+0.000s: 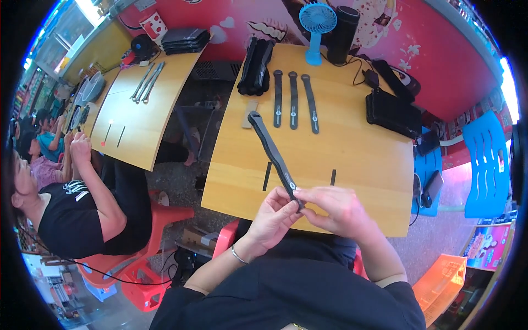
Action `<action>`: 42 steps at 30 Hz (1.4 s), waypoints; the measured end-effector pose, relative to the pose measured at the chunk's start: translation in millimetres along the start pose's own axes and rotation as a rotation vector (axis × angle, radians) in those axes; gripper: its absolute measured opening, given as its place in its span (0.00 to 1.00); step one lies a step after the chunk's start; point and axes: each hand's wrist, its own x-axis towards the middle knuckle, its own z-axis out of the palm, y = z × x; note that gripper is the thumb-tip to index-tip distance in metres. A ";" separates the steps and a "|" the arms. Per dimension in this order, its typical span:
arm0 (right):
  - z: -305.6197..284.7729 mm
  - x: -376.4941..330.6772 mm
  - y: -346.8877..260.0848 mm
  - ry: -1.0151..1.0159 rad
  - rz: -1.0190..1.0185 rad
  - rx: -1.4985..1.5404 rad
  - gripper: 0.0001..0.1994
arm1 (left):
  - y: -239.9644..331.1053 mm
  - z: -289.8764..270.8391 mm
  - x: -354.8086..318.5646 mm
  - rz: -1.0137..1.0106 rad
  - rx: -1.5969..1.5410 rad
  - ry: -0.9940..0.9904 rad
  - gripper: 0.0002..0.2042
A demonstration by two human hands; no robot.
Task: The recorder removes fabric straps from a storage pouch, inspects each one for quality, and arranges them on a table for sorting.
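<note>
A long dark grey strap (270,146) with a slotted, rounded far end slants up and away from my hands, over the near half of the wooden table (363,203). My left hand (272,217) pinches its near end between thumb and fingers. From the other side my right hand (338,212) grips the same end, fingertips by a small white print on it. Three similar straps, a left one (278,99), a middle one (293,102) and a right one (311,104), lie side by side farther back. Left of them stands a stacked bundle of black straps (256,69).
Two short black strips, one left (267,176) and one right (333,177), mark the tabletop. At the back stand a blue fan (316,27) and a black cylinder (344,36). A black pouch (393,113) lies right. A co-worker (82,214) sits at another table (137,132) on the left.
</note>
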 end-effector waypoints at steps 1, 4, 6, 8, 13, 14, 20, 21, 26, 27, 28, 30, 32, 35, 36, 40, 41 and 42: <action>0.4 0.5 0.1 0.001 -0.006 -0.004 0.18 | 0.6 0.1 0.9 0.005 0.001 -0.005 0.07; 4.1 -0.1 0.0 0.007 0.048 -0.058 0.17 | -0.6 -0.3 0.1 0.034 0.045 -0.009 0.07; 5.4 2.7 0.5 0.061 0.040 -0.024 0.18 | -0.5 -0.1 1.0 0.044 0.051 -0.006 0.07; 3.2 7.3 -1.9 0.047 0.043 0.002 0.18 | 3.8 3.2 1.9 0.055 0.048 0.011 0.07; 5.0 10.5 -1.9 0.016 0.049 0.043 0.19 | 9.5 -3.8 2.5 0.058 0.055 -0.019 0.07; 6.0 9.7 -1.1 0.024 0.053 0.071 0.21 | 11.2 -6.5 2.4 0.062 0.055 -0.021 0.07; 5.6 14.4 11.6 0.332 0.435 0.616 0.28 | 21.3 -12.5 7.0 0.031 -0.056 -0.031 0.08; 5.7 16.1 18.5 0.611 0.538 0.875 0.28 | 24.1 -10.5 9.0 0.046 -0.075 -0.049 0.08; 7.4 8.7 4.7 0.433 0.354 0.532 0.21 | 19.1 -1.2 12.5 0.051 -0.059 -0.102 0.08; 9.4 5.9 0.0 0.277 0.204 0.351 0.18 | 17.1 -0.7 11.3 0.055 -0.052 -0.116 0.08; 9.5 6.0 -1.7 0.276 0.213 0.355 0.18 | 15.3 -0.4 12.8 0.048 -0.054 -0.109 0.08; 9.8 5.5 -4.0 0.293 0.211 0.317 0.16 | 11.2 -0.1 13.1 0.058 -0.105 -0.147 0.08; 10.9 3.9 -3.6 0.295 0.166 0.263 0.16 | 7.8 -2.3 13.3 0.048 -0.110 -0.165 0.08; 11.5 3.0 -2.0 0.299 0.079 0.160 0.15 | 5.4 -0.1 11.8 0.054 -0.124 -0.174 0.08; 11.5 2.5 -1.6 0.304 0.037 0.111 0.15 | 5.1 1.3 11.5 0.068 -0.130 -0.166 0.08; 9.6 1.6 -1.9 0.304 -0.018 0.081 0.15 | 5.2 1.2 10.1 0.062 -0.131 -0.171 0.07; 8.6 0.9 -0.9 0.285 -0.049 0.049 0.15 | 5.5 0.1 9.6 0.058 -0.116 -0.160 0.07; 7.9 0.2 0.0 0.267 -0.079 0.017 0.14 | 5.6 -0.4 9.1 0.054 -0.101 -0.148 0.07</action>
